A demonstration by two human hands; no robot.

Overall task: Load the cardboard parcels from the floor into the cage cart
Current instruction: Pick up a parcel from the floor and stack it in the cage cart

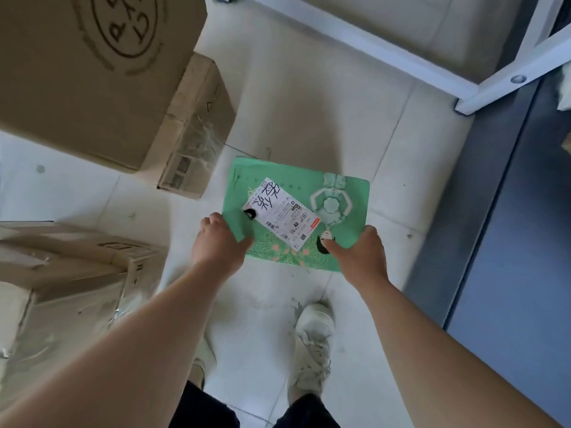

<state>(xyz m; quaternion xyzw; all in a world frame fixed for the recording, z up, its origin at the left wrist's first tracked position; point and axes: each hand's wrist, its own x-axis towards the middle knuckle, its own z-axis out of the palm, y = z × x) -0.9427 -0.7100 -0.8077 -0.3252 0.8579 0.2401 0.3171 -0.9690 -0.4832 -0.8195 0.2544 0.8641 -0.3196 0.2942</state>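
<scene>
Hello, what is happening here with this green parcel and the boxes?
A person stands over a tiled floor and holds a flat green parcel by its near edge, left hand and right hand at the two corners. Brown cardboard boxes wait on the left. A white metal frame is ahead.

Through the head camera I saw my own bare forearms with no sleeves, watch or rings, the left hand (216, 242) and right hand (360, 254) ungloved. Below were dark black trouser legs (204, 409) and scuffed, off-white lace-up trainers (313, 344), grey with dust across the toes.
</scene>
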